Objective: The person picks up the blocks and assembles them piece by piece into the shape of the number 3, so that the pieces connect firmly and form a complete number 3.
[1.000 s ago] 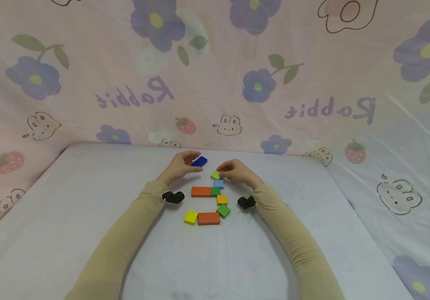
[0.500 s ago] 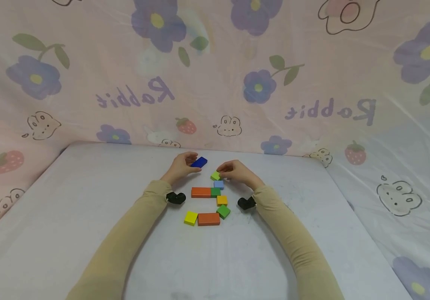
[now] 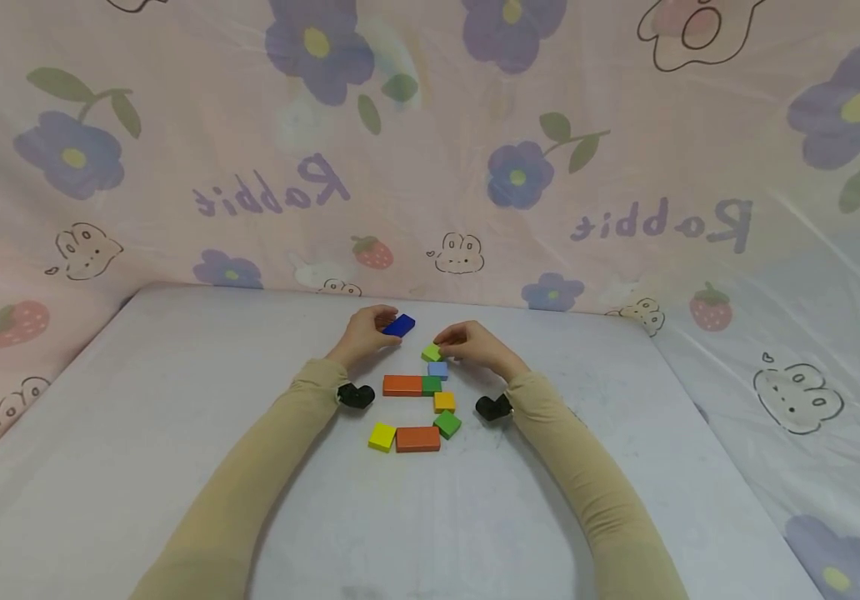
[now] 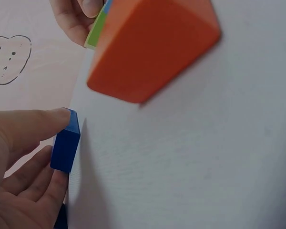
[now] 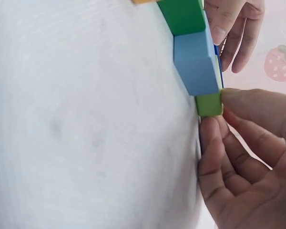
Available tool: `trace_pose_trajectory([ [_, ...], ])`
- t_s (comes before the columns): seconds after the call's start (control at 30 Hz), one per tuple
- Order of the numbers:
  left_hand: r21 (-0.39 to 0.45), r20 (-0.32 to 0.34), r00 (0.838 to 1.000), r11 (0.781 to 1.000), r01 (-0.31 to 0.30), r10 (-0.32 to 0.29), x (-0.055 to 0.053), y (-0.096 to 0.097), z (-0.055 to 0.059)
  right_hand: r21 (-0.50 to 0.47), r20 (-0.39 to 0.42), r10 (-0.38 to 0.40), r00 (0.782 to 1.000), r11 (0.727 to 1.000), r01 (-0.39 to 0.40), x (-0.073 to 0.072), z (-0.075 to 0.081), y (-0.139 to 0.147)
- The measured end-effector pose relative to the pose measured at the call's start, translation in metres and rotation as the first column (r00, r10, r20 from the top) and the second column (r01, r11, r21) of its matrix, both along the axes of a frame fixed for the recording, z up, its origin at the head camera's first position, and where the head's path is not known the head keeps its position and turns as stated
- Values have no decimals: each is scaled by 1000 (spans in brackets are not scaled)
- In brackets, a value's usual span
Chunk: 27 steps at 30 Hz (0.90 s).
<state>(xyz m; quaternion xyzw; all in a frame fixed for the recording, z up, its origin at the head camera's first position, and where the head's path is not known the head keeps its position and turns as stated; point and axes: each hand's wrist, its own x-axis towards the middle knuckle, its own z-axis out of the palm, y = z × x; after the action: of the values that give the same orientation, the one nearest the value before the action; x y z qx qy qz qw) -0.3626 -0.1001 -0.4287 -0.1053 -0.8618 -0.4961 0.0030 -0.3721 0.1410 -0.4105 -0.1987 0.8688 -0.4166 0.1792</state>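
Observation:
My left hand pinches a dark blue block between thumb and fingers at the far side of the layout; the left wrist view shows the thumb on top of this blue block. Facing it, my right hand holds a lime green block, whose green end shows between thumb and fingertips in the right wrist view. Directly in front of the lime block lies a light blue block. Behind my left fingers, a second dark blue patch is mostly hidden.
On the white table a curving row runs nearer: a green block beside an orange-red block, an orange-yellow block, a green block, another orange-red block and a yellow block. A patterned curtain closes the back.
My left wrist has shifted slightly to the right, with the dark blue block staying almost in place in the fingers. My right hand and the other blocks look unmoved.

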Motion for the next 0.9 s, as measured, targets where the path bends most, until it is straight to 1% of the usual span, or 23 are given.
trace_pose_trajectory([
  [0.33, -29, -18, 1000, 999, -21, 20, 3, 1, 2, -19, -3, 13, 1000, 1000, -13, 1, 0, 0],
  [0.57, -62, -29, 1000, 998, -12, 11, 2, 3, 1, 10, -3, 2, 1000, 1000, -2, 1, -1, 1],
  [0.73, -98, -34, 999, 994, -38, 35, 0, 6, 0, 19, -13, 5, 1000, 1000, -4, 0, -2, 1],
  [0.9, -118, -48, 997, 991, -60, 55, 1, 7, 2, 19, -18, 7, 1000, 1000, -7, 1, -1, 1],
])
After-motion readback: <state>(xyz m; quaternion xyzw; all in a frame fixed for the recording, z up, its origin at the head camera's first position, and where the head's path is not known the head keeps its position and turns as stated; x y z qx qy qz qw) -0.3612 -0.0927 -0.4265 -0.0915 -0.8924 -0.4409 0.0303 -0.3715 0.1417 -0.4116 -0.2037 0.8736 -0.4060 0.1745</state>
